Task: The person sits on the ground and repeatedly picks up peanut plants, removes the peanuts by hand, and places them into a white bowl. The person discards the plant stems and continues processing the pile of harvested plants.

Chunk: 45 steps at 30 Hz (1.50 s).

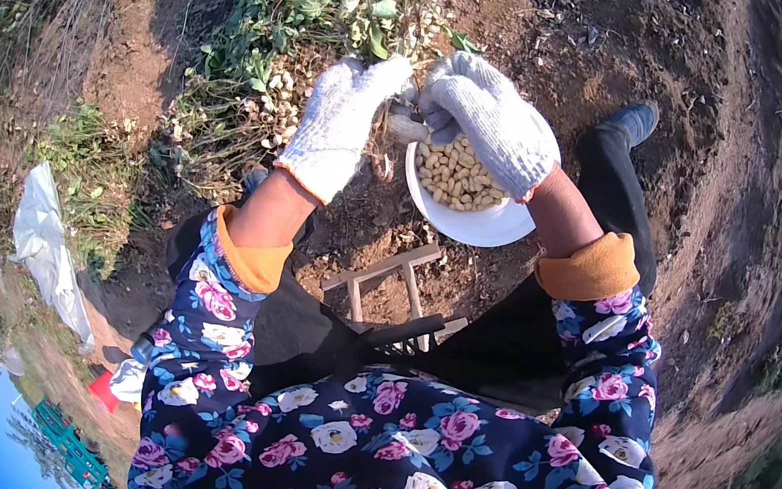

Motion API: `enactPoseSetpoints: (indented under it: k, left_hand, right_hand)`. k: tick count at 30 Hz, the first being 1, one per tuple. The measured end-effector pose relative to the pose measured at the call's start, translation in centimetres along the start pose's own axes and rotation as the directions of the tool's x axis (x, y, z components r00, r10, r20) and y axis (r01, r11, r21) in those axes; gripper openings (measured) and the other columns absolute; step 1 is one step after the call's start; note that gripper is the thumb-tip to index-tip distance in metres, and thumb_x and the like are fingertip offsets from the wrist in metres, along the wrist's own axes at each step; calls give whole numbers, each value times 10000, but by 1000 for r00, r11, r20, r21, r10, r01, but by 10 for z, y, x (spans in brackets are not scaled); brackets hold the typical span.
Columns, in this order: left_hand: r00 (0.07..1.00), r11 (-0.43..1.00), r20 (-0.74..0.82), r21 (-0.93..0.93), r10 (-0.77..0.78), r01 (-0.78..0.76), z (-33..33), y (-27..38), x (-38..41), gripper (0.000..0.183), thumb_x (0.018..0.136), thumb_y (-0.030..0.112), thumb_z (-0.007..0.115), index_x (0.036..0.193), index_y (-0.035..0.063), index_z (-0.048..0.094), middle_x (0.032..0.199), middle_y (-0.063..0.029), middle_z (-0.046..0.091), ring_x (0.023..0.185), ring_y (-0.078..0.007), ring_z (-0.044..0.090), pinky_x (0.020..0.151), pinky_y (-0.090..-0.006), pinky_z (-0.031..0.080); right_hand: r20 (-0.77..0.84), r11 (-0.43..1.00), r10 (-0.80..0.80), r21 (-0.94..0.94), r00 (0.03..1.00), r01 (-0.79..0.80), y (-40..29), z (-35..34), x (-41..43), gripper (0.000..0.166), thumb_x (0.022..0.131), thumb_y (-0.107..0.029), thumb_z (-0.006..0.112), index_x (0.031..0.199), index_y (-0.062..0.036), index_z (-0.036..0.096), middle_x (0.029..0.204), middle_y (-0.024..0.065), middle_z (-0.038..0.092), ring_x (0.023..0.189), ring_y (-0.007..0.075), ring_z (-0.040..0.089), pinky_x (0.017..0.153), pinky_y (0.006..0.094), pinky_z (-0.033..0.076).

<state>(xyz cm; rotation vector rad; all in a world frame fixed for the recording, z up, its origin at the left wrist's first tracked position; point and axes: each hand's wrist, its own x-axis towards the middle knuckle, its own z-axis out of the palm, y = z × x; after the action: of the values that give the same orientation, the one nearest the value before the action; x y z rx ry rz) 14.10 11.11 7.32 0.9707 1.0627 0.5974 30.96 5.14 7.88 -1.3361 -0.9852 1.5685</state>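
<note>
Both hands wear white knitted gloves. My left hand is closed around a peanut plant, whose dry brown roots hang below the fingers. Close beside it, my right hand reaches over a white plastic bowl with its fingers curled inward. What the right fingertips hold, if anything, is hidden. Picked peanut pods lie in the bowl, partly covered by the right hand. A heap of uprooted peanut plants spreads ahead and to the left, with pale pods showing among stems and roots.
A small wooden stool frame stands between the dark-trousered legs. A blue shoe rests on the soil at the right. Off to the left are a pale plastic sheet, a red container and a green crate.
</note>
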Motion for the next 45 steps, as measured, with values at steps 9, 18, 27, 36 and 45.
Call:
enactPoseSetpoints:
  k: [9,18,27,36,45]
  left_hand:
    - [993,997,-91,-13,75,-77,-5,-12,9,230,883,215,617,997,15,611,885,-55,644,774,-155,651,695,-292,531]
    - [981,938,-118,329,152,-105,6,-6,1,280,859,287,646,834,9,618,714,-40,591,674,-121,509,609,-295,412]
    - [992,991,-99,-98,84,-94,-15,-6,14,117,892,170,609,875,55,591,752,-55,593,633,-178,614,485,-321,527]
    - [995,998,-102,-69,5,-12,-2,-11,8,214,868,248,636,910,40,662,833,-24,649,761,-104,580,664,-260,439]
    - [998,995,7,86,59,-60,1,-12,8,177,871,218,635,824,47,634,724,-46,631,590,-119,579,529,-278,462]
  right_hand:
    - [151,598,-348,-724,925,343,-2,-7,-9,384,808,-377,679,1044,-80,613,953,132,614,907,313,619,774,392,497]
    - [264,770,-164,-568,950,290,4,5,-8,377,912,-398,540,867,-32,621,703,140,639,668,274,641,617,357,499]
    - [95,240,111,-969,989,66,2,-21,-11,413,795,-453,665,953,-71,683,806,119,672,736,261,665,679,365,525]
    - [177,483,-203,-838,963,256,20,21,-7,377,838,-418,594,864,-45,634,694,135,644,657,258,663,581,372,508]
    - [374,906,213,-422,903,-39,-17,-2,-11,384,916,-389,552,830,-20,617,635,53,593,560,136,580,554,293,471]
